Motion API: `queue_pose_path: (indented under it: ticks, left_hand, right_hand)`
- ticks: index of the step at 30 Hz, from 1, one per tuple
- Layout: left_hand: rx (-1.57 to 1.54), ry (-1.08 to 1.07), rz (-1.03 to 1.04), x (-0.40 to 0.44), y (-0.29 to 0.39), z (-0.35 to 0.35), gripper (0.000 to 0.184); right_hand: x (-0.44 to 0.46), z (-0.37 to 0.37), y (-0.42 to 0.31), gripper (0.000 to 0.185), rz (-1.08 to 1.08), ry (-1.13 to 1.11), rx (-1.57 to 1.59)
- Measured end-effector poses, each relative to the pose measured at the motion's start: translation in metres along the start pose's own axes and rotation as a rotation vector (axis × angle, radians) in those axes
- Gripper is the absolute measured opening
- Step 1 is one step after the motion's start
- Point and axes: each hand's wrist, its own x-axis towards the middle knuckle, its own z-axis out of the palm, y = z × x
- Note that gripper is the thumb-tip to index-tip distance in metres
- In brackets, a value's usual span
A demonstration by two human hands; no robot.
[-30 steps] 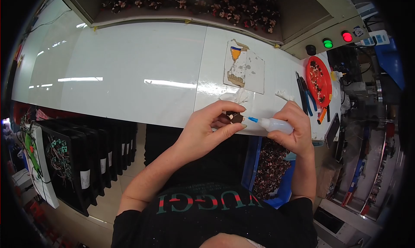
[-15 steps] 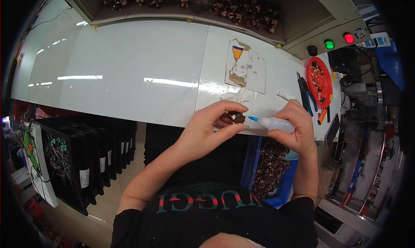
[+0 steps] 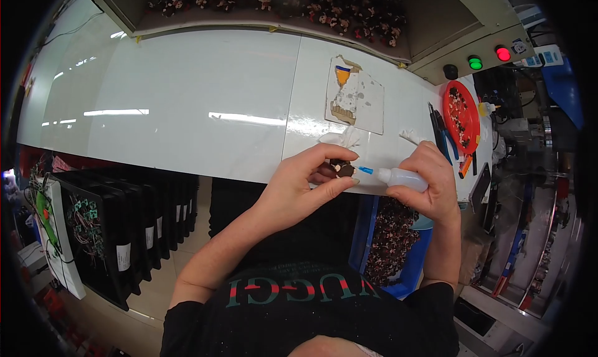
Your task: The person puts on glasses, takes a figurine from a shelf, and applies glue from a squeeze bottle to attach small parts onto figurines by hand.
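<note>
Between the thumb and fingers of my left hand [image 3: 308, 177] is a small dark brown figurine [image 3: 346, 170] with pale patches, partly hidden by the fingers. My right hand [image 3: 430, 181] is wrapped round a translucent squeeze bottle [image 3: 408, 179], held sideways. Its blue needle tip [image 3: 365, 169] points left at the figurine, very close to it; whether they touch I cannot tell. Both hands are over the front edge of the white table [image 3: 218, 76]. Just beyond my left hand lies a crumpled white tissue [image 3: 341, 137].
A stained board [image 3: 372, 104] lies beyond the hands. On the right are blue-handled pliers [image 3: 446, 139] and a red tray [image 3: 471, 123] of small parts. Many figurines [image 3: 336, 20] fill the machine opening at the back. A blue crate [image 3: 408, 276] of dark pieces stands below the table.
Almost nothing differs. My right hand and the bottle have shifted very slightly; my left hand keeps its hold on the figurine.
</note>
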Motion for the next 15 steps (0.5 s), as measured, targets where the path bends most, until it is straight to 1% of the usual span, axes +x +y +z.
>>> queue_pose_path:
  ticks: [4,7,10,11,14,15]
  left_hand:
    - [0.007,-0.002,-0.003,0.0,0.0,0.0,0.035]
    - [-0.054,0.011,-0.016,0.001,0.001,0.001,0.034]
    - [-0.076,0.029,0.014,0.001,-0.001,0.002,0.032]
    - [-0.071,0.026,-0.013,0.001,0.0,0.002,0.032]
    - [-0.058,0.019,-0.064,0.001,0.003,0.001,0.033]
    - [-0.06,0.024,-0.059,0.001,0.003,0.001,0.033]
  right_hand:
    - [0.0,-0.001,-0.001,0.036,0.012,-0.008,0.002]
    - [-0.007,-0.001,0.008,0.033,0.072,0.008,0.161]
    - [-0.019,0.014,0.038,0.03,0.204,0.333,0.443]
    - [-0.019,0.021,0.043,0.029,0.329,0.426,0.524]
    - [-0.006,0.035,0.064,0.029,0.444,0.508,0.526]
    - [-0.004,0.037,0.071,0.031,0.491,0.489,0.543]
